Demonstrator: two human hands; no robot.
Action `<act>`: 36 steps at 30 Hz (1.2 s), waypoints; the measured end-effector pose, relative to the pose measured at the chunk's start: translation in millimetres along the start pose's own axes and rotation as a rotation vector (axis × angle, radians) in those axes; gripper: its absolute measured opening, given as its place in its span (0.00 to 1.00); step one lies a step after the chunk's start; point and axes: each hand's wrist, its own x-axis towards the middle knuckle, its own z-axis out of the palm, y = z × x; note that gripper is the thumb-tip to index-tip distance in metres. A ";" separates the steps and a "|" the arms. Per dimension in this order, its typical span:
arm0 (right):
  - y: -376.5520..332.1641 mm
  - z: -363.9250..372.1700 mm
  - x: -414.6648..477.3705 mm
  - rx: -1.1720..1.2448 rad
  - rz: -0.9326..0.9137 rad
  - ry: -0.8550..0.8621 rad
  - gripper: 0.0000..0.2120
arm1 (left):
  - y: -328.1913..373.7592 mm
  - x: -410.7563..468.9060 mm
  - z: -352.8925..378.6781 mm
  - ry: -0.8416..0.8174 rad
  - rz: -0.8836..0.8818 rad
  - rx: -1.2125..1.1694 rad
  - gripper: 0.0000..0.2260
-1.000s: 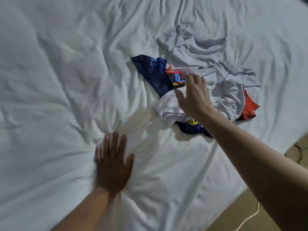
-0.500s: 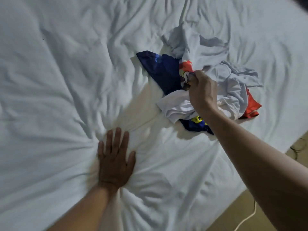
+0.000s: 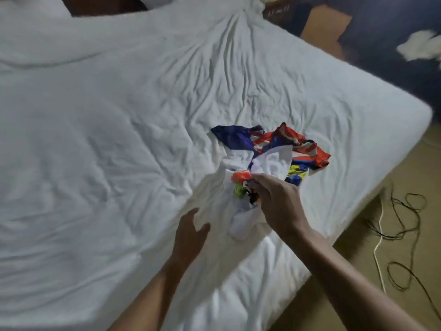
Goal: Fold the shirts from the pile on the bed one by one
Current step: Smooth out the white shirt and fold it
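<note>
The step in hand looks like the pick-up. The right hand (image 3: 276, 204) has its fingers curled tight round a bunched white shirt (image 3: 241, 225) with a bright print, just on the near side of the pile (image 3: 281, 144) on the bed (image 3: 119, 115). The shirt's loose end sags onto the bed; through the blur it is hard to tell whether its far part is free of the pile. The left hand (image 3: 191, 232), nearer and left of the pile, holds nothing and its fingers are loosely spread. Next, the shirt probably needs drawing clear and spreading flat left of the pile, with the left hand taking a second edge.
</note>
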 end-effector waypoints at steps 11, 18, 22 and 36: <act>-178.8 -79.9 -42.2 0.246 0.040 -0.445 0.12 | 64.3 -169.5 -177.2 -0.077 0.214 -0.027 0.09; -224.5 -121.3 -31.9 0.281 -0.038 -0.312 0.12 | 89.4 -228.3 -280.4 0.059 0.190 -0.222 0.09; -231.4 -117.9 -10.1 0.238 -0.059 -0.313 0.09 | 138.2 -244.6 -335.4 0.264 0.289 -0.319 0.05; -313.5 -99.3 3.0 0.621 -0.171 -0.467 0.10 | 250.5 -236.5 -393.5 0.744 0.257 -0.625 0.04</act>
